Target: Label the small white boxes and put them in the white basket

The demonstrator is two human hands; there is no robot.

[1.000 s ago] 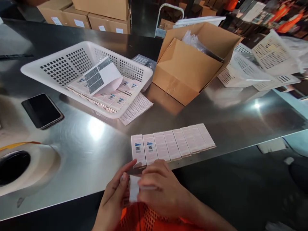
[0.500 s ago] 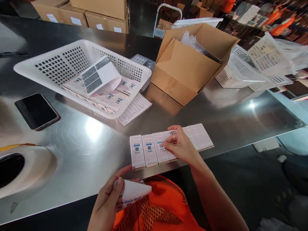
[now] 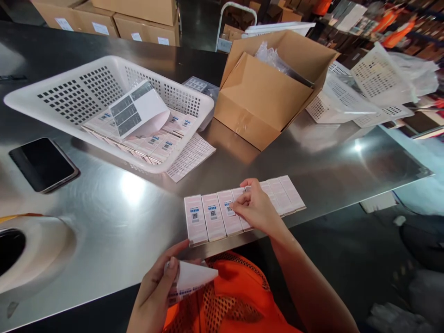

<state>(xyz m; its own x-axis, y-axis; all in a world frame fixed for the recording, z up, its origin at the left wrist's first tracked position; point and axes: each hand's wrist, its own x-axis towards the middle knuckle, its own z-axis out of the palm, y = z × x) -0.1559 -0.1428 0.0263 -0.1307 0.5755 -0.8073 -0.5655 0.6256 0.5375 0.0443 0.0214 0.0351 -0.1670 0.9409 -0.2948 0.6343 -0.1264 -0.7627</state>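
Note:
A row of several small white boxes (image 3: 284, 196) lies side by side near the front edge of the steel table (image 3: 114, 217). The three leftmost carry blue-and-black code labels. My right hand (image 3: 256, 210) rests on the third and fourth boxes, fingertips pressing on the third box's label (image 3: 229, 208). My left hand (image 3: 156, 291) is below the table edge, over orange mesh fabric, holding a curled sheet of labels (image 3: 190, 277).
A white perforated basket (image 3: 69, 92) with labelled boxes and a label sheet stands at the back left. A phone (image 3: 41, 164) lies left, a tape roll (image 3: 31, 249) at the near left. An open cardboard box (image 3: 270, 88) and more baskets (image 3: 364, 88) are behind.
My right hand left the label sheet, reached out to the row and pressed a label onto the third box. The left hand stayed low with the sheet.

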